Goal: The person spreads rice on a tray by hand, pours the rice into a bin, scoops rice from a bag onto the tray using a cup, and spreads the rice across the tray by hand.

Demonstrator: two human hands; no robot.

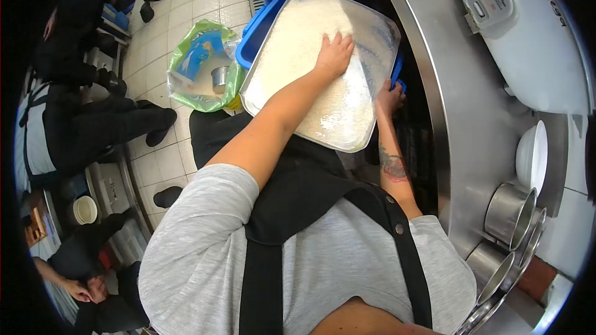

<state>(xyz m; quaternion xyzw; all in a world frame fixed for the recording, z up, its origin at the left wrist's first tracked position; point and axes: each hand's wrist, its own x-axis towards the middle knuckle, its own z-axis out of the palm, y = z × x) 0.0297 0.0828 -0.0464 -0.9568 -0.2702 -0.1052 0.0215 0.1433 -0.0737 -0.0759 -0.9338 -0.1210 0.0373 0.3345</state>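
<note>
A large rectangular clear tray [287, 49] full of white grains like rice leans over a blue container [251, 37] in front of me. My left hand [336, 56] lies on the grains with its fingers spread, near the tray's upper right. Low at the tray's right edge, my right hand [390, 96] is closed on the rim, its fingers partly hidden beside a blue handle [398, 80]. To the left on the floor stands a bin with a green bag [180, 80], with a metal cup [220, 79] and pale grains in it.
A steel counter [434, 56] runs along my right, with a white appliance [528, 43], a white bowl [532, 156] and metal pots [509, 216]. People in dark clothes [81, 124] are at the far left, near a counter. Tiled floor [155, 167] lies between.
</note>
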